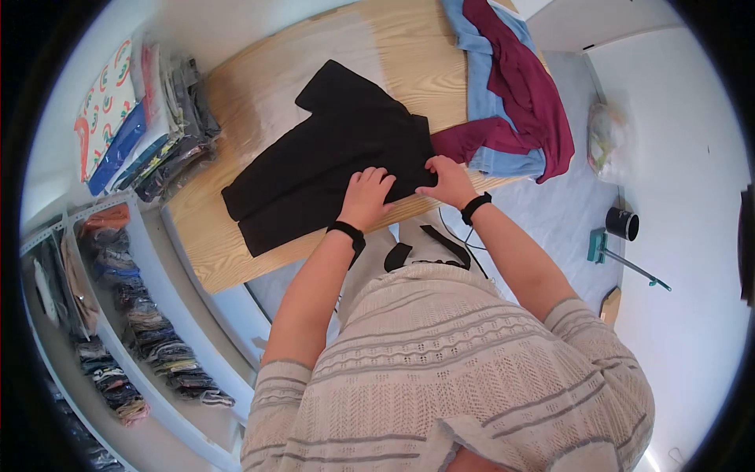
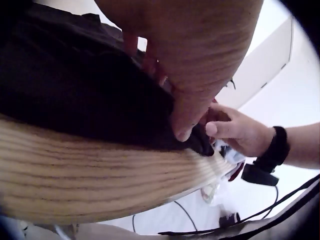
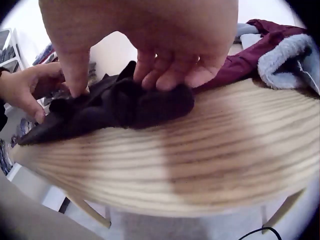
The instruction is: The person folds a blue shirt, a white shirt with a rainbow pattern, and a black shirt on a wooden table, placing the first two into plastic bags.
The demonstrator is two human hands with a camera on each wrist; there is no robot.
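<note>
A black short-sleeved top (image 1: pixel 338 149) is spread on the wooden table (image 1: pixel 409 47), one sleeve angled toward the far side and its hem at the left. My left hand (image 1: pixel 367 197) rests on the fabric near the front edge, fingers spread and thumb apart, as the right wrist view also shows. At the top's right end, my right hand (image 1: pixel 452 183) grips the cloth with bent fingers. In the right wrist view the black fabric (image 3: pixel 115 107) is bunched up between its thumb and fingers.
To the right, a maroon garment (image 1: pixel 531 94) lies over light blue clothing (image 1: pixel 480 79). Bagged clothes (image 1: pixel 177 118) stack up at the table's left. Shelves (image 1: pixel 157 275) of packed clothes stand below them. A black bin (image 1: pixel 622 224) and a green-headed broom (image 1: pixel 599 246) are by the wall.
</note>
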